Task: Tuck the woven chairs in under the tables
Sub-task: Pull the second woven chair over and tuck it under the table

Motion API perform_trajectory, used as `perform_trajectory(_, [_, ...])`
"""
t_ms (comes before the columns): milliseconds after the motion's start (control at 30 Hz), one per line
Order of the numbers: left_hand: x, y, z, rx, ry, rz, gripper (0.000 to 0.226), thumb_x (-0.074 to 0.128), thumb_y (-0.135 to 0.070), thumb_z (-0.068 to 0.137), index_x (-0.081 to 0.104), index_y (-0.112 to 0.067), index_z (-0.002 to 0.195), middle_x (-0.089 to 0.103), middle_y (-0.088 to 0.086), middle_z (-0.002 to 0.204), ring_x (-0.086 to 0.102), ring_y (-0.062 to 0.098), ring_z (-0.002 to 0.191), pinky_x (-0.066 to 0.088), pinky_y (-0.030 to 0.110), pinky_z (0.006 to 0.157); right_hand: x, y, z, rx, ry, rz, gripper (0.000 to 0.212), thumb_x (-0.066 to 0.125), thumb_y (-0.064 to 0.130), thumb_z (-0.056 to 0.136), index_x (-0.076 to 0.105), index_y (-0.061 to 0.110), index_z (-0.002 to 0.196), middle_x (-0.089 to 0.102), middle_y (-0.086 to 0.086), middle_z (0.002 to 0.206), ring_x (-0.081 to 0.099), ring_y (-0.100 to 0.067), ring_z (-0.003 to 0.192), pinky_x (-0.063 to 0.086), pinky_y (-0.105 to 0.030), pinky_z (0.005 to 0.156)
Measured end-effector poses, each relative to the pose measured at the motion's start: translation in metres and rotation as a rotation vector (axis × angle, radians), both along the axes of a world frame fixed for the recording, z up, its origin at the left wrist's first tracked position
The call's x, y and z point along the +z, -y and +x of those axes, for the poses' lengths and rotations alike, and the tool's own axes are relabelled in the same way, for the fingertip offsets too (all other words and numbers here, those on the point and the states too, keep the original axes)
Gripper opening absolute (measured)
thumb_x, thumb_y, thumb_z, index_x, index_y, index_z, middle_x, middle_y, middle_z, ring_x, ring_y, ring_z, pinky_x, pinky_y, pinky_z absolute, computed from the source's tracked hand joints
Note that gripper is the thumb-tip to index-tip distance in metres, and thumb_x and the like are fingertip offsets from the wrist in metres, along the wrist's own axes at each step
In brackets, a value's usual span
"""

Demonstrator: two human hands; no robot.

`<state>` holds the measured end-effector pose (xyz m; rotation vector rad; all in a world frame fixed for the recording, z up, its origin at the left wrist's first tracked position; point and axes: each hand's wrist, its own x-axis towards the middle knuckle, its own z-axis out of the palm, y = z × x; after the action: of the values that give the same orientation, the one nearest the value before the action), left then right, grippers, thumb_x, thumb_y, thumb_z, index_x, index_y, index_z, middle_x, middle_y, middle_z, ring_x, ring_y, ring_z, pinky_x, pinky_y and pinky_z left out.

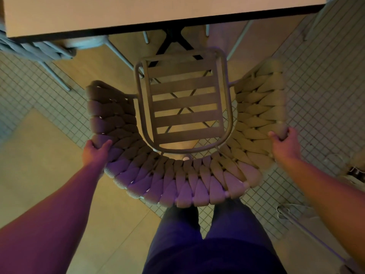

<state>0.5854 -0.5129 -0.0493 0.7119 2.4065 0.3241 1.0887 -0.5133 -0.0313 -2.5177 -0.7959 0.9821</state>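
Observation:
A woven chair (pixel 185 180) with a curved braided backrest and a slatted metal seat stands right in front of me, seen from above. My left hand (pixel 94 151) grips the left side of the backrest rim. My right hand (pixel 284 144) grips the right side of the rim. The light table (pixel 138 14) with a dark edge lies beyond the chair's front. The seat's front edge is just short of the table edge, over the table's black base (pixel 173 40).
Another woven chair (pixel 37 48) sits at the table's left corner, its thin metal legs angled over the floor. More chair legs show at the upper right (pixel 316 18). The floor mixes small grid tiles and plain slabs. My legs stand directly behind the chair.

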Motion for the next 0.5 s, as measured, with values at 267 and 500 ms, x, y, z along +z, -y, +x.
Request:
perform_trajectory(267, [0.001, 0.004, -0.023, -0.017, -0.033, 0.002, 0.045, 0.071, -0.046, 0.075, 0.057, -0.013, 0.103, 0.060, 0.010, 0.094, 0.055, 0.027, 0.082, 0.041, 0.039, 0.067, -0.003, 0.017, -0.023, -0.024, -0.006, 0.007, 0.045, 0.059, 0.032, 0.091, 0.043, 0.011, 0.127, 0.057, -0.007, 0.112, 0.052, -0.022, 0.096, 0.040, -0.034, 0.077])
perform_trajectory(500, [0.001, 0.006, -0.028, -0.025, -0.041, -0.001, 0.045, 0.070, -0.046, 0.076, 0.056, -0.010, 0.100, 0.063, 0.016, 0.096, 0.059, 0.032, 0.084, 0.046, 0.045, 0.068, -0.006, 0.021, -0.027, -0.042, -0.042, 0.001, 0.045, 0.058, 0.031, 0.092, 0.041, 0.013, 0.130, 0.052, -0.002, 0.108, 0.052, -0.020, 0.094, 0.041, -0.033, 0.075])
